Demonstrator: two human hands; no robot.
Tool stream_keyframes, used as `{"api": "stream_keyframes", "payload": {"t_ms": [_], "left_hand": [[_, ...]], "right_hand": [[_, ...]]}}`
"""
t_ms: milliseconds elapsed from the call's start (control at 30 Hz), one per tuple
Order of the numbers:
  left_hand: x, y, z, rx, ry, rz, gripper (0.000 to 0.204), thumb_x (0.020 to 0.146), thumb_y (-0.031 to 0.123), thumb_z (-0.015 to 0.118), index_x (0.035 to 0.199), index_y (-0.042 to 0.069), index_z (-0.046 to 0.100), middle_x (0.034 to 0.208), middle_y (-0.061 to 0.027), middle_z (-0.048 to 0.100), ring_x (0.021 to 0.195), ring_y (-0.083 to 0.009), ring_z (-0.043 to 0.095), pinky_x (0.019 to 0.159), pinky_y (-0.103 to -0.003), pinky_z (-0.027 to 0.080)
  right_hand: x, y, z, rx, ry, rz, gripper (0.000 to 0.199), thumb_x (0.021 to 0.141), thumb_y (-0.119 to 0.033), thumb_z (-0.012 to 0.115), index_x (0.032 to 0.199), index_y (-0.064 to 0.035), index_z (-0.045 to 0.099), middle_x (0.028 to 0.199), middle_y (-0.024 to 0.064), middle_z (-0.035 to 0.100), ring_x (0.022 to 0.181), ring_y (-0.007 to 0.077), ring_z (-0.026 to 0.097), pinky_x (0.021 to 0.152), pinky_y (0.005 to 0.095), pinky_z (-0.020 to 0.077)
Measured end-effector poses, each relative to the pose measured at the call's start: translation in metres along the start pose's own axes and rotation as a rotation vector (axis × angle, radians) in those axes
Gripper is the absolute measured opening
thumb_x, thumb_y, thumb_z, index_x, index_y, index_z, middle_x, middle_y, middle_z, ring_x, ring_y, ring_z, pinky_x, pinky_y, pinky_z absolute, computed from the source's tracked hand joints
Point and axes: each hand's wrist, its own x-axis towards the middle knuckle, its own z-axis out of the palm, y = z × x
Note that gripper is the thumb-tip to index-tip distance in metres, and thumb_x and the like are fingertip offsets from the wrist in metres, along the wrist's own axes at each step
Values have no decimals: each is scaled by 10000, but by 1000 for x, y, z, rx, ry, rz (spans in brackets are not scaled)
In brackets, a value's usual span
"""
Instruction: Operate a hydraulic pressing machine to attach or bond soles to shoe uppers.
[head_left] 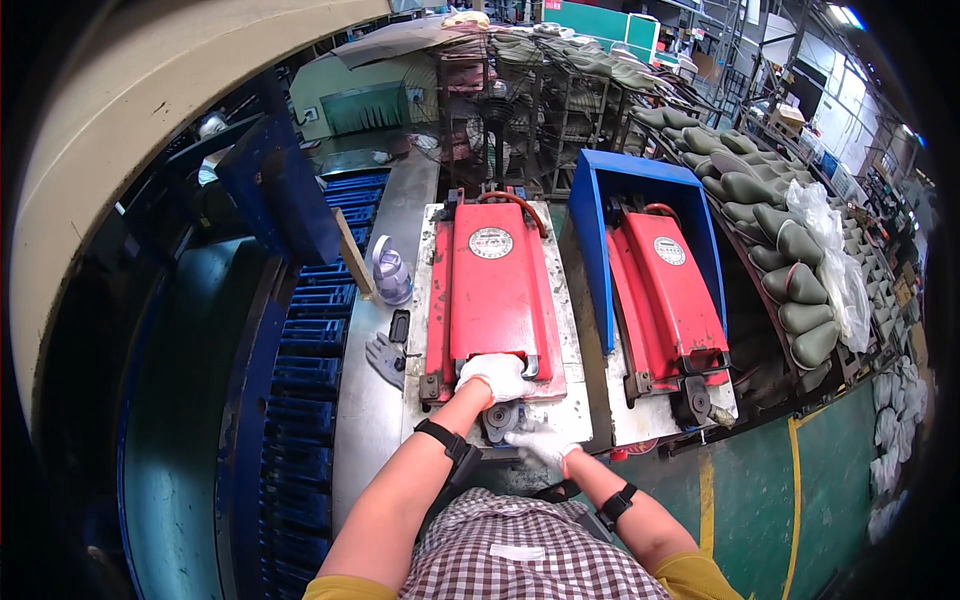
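Note:
In front of me lies a red machine cover (495,300) with a round plate on top, set on a worn white base (575,410). My left hand (492,378), in a white glove with an orange cuff, is closed over the metal handle (531,367) at the cover's near edge. Below it a dark round latch (499,422) sticks out toward me. My right hand (543,444), gloved the same way, is beside that latch on its right. Its fingers are blurred, so I cannot make out whether they hold anything.
A second red cover (670,290) stands to the right inside a blue hood (640,170). On the left are a purple bottle (391,272), a grey glove (384,358) and a conveyor of blue slats (305,375). Racks hold many olive-green shoe-shaped pieces (775,220).

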Motion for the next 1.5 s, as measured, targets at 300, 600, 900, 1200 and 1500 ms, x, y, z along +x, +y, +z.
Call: {"api": "stream_keyframes", "payload": {"t_ms": [300,600,900,1200,1500], "left_hand": [[-5,3,-1,6,16,16,570,828,570,640,1149,111,749,1165,-163,733,1084,-336,705,963,-454,532],[-17,-1,-2,-5,163,123,528,852,548,604,1056,84,750,1035,-198,740,981,-375,715,884,-482,546],[-55,24,-116,-52,812,322,265,885,351,660,979,117,739,917,-145,733,875,-345,714,800,-445,549],[-48,8,-162,298,1349,454,657,861,386,749,1450,172,548,1542,-150,480,1465,-397,379,1240,-551,229],[-137,-86,8,-776,1491,301,245,975,-14,566,1200,-35,658,1129,-130,691,1055,-212,664,997,-403,518]], "right_hand": [[1,11,46,-78,-278,362,715,968,-778,409,1205,-128,589,829,83,685,644,194,647,581,275,534],[-22,-34,39,-519,-488,173,660,1004,-651,489,1358,-102,584,838,81,693,607,151,619,539,290,512],[33,-98,-24,-513,297,-422,472,971,-421,612,1147,15,655,936,234,726,861,376,727,771,434,552],[125,-147,33,-1145,776,-450,968,733,-441,832,1537,-118,401,1555,294,350,1274,506,524,1092,496,454],[93,-151,-7,260,219,-426,669,945,-297,623,1543,-62,435,1432,161,556,1207,233,625,774,388,616]]}}
